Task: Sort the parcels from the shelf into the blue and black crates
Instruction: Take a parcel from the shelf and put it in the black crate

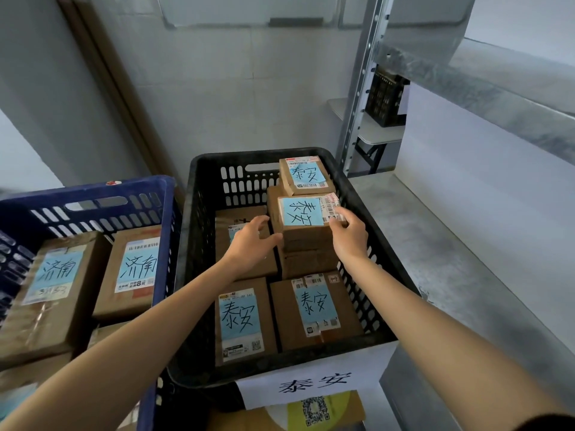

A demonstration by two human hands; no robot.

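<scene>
**Head view.** A brown cardboard parcel with a blue handwritten note [303, 217] sits on top of a stack of brown boxes [306, 259] in the far right part of the black slotted plastic crate [199, 169]. The right hand [348, 231] pinches its near right corner with curled fingers. The left hand [252, 241] has its fingers extended, with the thumb against the parcel's left side. A blue slotted plastic crate [93, 188] stands just left of the black crate and holds other labelled parcels. Risk: the stack looks tall and narrow. If the parcel is let go off-centre, or the left hand nudges it, it could slide onto the lower boxes or toward the crate's right wall.
</scene>
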